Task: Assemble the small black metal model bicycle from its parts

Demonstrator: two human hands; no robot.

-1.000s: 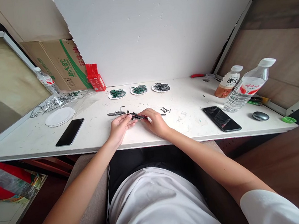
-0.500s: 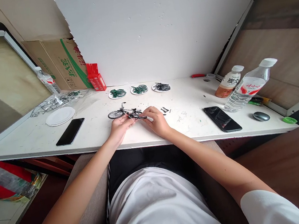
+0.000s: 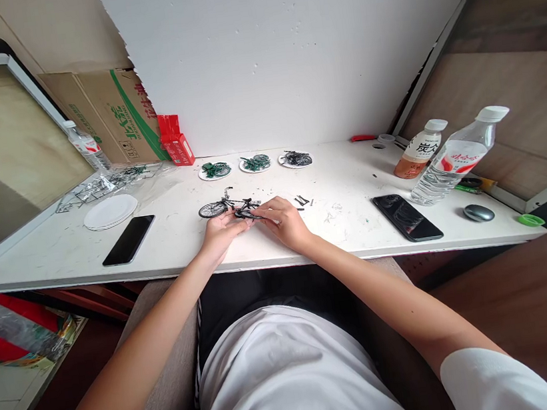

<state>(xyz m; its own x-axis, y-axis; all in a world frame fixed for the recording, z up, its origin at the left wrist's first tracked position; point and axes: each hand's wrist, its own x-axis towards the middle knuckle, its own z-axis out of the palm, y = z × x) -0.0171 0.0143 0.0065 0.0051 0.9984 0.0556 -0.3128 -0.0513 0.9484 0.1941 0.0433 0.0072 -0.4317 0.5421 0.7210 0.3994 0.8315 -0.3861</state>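
you've tipped the model bicycle (image 3: 233,205) up from flat to upright on the table (image 3: 183,247), left hand (image 3: 220,231) and right hand (image 3: 286,222) both pinching its frame, front wheel (image 3: 212,209) sticking out just left of your grip, so its side faces you.

I see a long white tabletop (image 3: 49,265) against a white board wall (image 3: 283,49), with brown wooden floor (image 3: 535,318) below.

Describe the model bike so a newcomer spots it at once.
On the white table, go to the near middle, where the left hand and right hand meet. They hold a small black bike, one wheel showing at its left. The three heaps behind lie on round plates; it does not.
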